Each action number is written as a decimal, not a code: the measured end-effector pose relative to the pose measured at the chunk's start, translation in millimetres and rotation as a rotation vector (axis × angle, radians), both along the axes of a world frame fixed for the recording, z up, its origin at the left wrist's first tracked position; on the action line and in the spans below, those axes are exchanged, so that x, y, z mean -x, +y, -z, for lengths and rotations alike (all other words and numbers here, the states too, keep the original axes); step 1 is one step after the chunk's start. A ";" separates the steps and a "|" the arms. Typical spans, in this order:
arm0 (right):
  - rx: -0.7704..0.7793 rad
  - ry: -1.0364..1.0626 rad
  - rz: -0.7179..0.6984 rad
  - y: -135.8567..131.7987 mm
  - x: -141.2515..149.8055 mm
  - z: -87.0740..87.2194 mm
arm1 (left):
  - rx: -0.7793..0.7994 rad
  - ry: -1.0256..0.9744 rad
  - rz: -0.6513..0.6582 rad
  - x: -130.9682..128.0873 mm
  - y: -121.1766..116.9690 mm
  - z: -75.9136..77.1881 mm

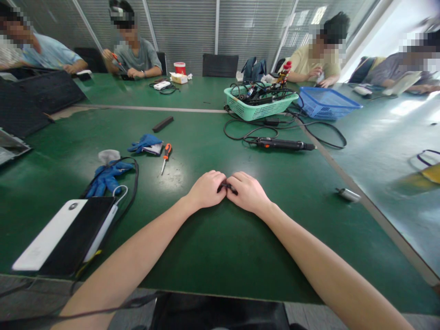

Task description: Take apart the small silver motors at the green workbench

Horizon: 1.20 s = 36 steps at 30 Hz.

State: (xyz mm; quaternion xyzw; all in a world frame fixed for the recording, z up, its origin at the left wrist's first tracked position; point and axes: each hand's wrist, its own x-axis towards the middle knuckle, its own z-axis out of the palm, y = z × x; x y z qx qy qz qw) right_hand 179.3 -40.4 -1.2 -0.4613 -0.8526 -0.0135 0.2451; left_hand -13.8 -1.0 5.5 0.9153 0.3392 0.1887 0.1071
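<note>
My left hand (208,189) and my right hand (248,191) meet over the middle of the green table (213,247). Both are closed, fingers curled round a small dark object (225,185) that shows only in part between the thumbs. Its kind cannot be made out. Up and to the left of my left hand lies a screwdriver (167,153) with an orange and black handle. Beyond my right hand rests a black electric screwdriver (285,144) with a cable. A small metal cylinder like a motor (349,195) lies farther right.
At left are a white and black phone-like device (65,238), blue gloves (108,178) and a cable. A black bar (162,124) lies farther back. A green basket (254,111) of cables and tools stands near a blue basket (326,107). Several people sit around the table.
</note>
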 end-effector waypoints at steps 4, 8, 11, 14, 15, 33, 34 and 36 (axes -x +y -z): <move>0.004 0.006 -0.003 0.3 -0.1 0.7 | 0.005 -0.002 -0.003 -0.1 -0.1 0.1; 0.005 0.002 -0.003 -0.1 -0.1 1.0 | -0.007 -0.007 -0.008 0.0 0.0 1.0; 0.008 -0.002 -0.001 -0.4 -0.3 0.8 | -0.009 -0.011 -0.007 0.2 0.1 1.7; 0.010 -0.003 0.003 -0.3 -0.4 0.9 | -0.009 -0.018 -0.004 0.4 0.1 1.7; 0.010 -0.004 0.005 -0.4 -0.4 0.9 | -0.009 -0.018 -0.004 0.5 0.0 1.6; 0.005 0.031 -0.004 -0.7 0.4 -1.2 | -0.011 -0.016 0.004 -0.3 0.0 -1.1; 0.006 0.035 -0.004 -0.8 0.4 -1.6 | -0.011 -0.017 0.004 -0.3 0.0 -0.9; 0.010 0.043 -0.001 -1.1 0.4 -2.1 | -0.014 -0.022 0.009 -0.3 0.1 -0.1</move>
